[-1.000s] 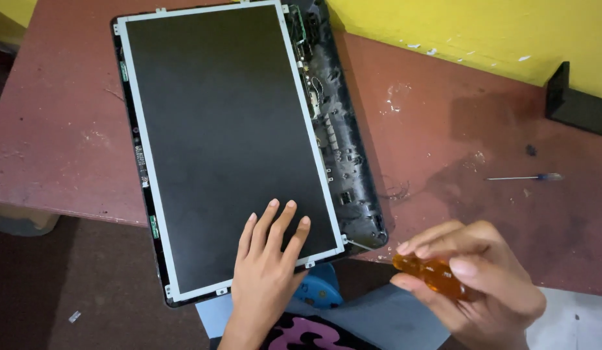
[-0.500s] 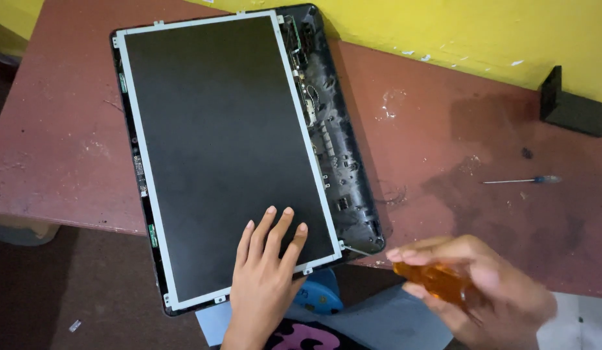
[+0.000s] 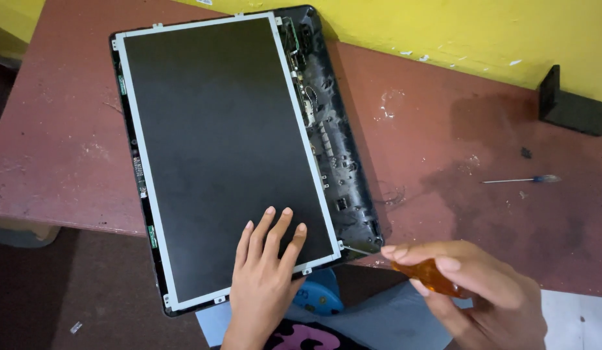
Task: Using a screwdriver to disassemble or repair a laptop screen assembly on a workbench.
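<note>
Just one screen panel (image 3: pixel 217 142) under flat left hand (image 3: pixel 265 279); right hand (image 3: pixel 473 288) gripping one orange-handled screwdriver (image 3: pixel 430 277).

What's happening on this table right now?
A person has an opened laptop screen panel lying flat on a reddish table. The left hand presses flat on the panel's near corner. The right hand holds an orange-handled screwdriver, its tip at the panel's corner. A small screwdriver lies apart.
</note>
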